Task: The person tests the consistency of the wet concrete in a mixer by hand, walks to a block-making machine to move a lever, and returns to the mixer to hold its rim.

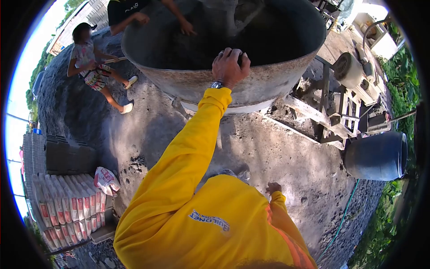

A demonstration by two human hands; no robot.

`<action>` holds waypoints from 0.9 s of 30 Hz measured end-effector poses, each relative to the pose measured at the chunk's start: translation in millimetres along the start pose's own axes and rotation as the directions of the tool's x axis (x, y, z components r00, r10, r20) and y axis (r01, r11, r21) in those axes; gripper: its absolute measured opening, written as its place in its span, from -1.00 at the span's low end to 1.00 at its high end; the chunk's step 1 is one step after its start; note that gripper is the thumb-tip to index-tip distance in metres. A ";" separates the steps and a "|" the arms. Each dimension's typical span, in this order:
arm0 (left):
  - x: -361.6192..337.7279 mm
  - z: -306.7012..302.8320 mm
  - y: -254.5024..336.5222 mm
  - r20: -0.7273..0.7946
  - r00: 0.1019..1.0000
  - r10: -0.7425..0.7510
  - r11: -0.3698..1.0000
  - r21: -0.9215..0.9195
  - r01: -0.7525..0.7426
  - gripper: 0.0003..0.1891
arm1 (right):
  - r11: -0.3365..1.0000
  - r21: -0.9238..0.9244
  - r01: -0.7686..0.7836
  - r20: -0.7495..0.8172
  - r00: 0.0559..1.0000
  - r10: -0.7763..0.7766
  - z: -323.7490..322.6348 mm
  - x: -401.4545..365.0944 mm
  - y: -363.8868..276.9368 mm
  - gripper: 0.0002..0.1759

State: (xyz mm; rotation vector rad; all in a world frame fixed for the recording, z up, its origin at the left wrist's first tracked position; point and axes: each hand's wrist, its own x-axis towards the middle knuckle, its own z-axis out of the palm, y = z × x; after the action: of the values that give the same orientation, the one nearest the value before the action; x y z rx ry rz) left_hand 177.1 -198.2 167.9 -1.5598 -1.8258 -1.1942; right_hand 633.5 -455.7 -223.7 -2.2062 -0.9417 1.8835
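My left hand [230,66], at the end of a yellow sleeve with a watch at the wrist, is closed over the near rim of a large round metal mixing drum [224,85]. Its fingers curl over the edge toward the dark inside. Down by my right side hangs my right hand [273,188], small in view, its fingers loosely apart with nothing seen in them. The ground lies below it. Across the drum, a person in a black shirt [123,15] reaches one hand [188,28] over the opening. Shadow hides most of the drum's contents.
A person [89,58] holding a stick stands by a dark heap [56,89] at left. Stacked bags [71,201] and concrete blocks [69,157] are lower left. At right are a motor [347,69] on a frame, a blue barrel [374,157] and a green hose [345,215].
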 end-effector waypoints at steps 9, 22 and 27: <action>-1.0 2.8 -2.9 -0.032 0.999 0.021 1.000 0.006 -0.021 -0.77 | 0.997 -0.060 0.049 0.009 0.999 -0.049 -1.1 1.8 -1.2 -0.63; -2.6 3.7 -3.1 -0.015 1.000 0.017 1.000 0.022 -0.017 -0.73 | 0.995 -0.087 0.044 0.014 0.999 -0.043 -5.6 -0.6 -1.3 -0.64; -3.5 3.4 -3.0 -0.017 1.000 0.008 1.000 0.000 -0.008 -0.68 | 0.997 -0.080 0.012 0.010 1.000 -0.011 -6.2 5.4 2.1 -0.65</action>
State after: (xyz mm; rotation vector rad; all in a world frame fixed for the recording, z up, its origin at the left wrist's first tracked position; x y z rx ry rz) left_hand 175.8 -197.3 162.4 -1.5507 -1.8071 -1.2010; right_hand 640.3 -452.7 -227.8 -2.2324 -1.0470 1.8851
